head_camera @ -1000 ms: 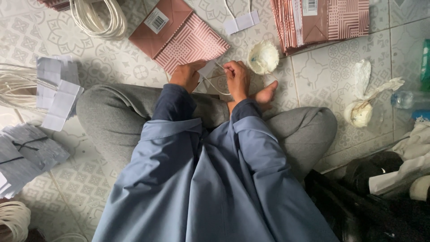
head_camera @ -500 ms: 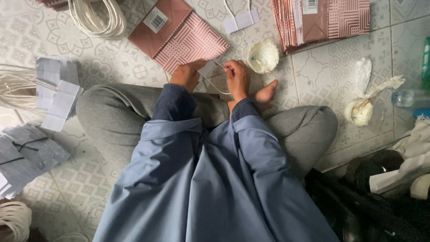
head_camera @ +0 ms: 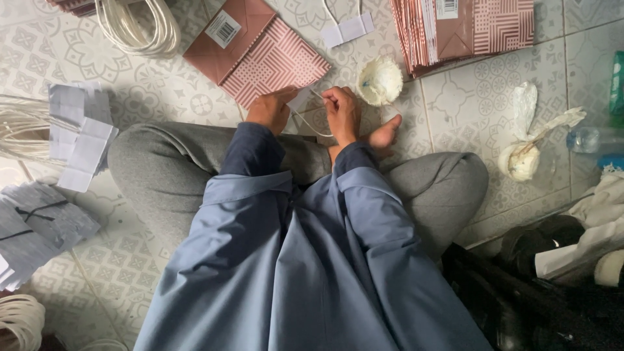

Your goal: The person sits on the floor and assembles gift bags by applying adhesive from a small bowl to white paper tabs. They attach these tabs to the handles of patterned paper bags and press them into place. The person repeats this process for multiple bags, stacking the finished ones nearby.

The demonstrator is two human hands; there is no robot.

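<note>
I sit cross-legged on a patterned tile floor. My left hand (head_camera: 270, 109) pinches a small white paper tab (head_camera: 300, 100) at the near edge of a flat pink patterned paper bag (head_camera: 260, 53). My right hand (head_camera: 342, 112) is closed on the white cord (head_camera: 307, 123) that loops down from the tab between both hands. A round white pot of glue (head_camera: 380, 80) stands just right of my right hand.
A stack of pink bags (head_camera: 468, 29) lies at the top right. A cord handle with a tab (head_camera: 350, 28) lies above the hands. White cord bundles (head_camera: 140, 26) sit top left, paper tabs (head_camera: 81, 140) at left. A plastic bag (head_camera: 526, 153) and bottle (head_camera: 595, 138) lie right.
</note>
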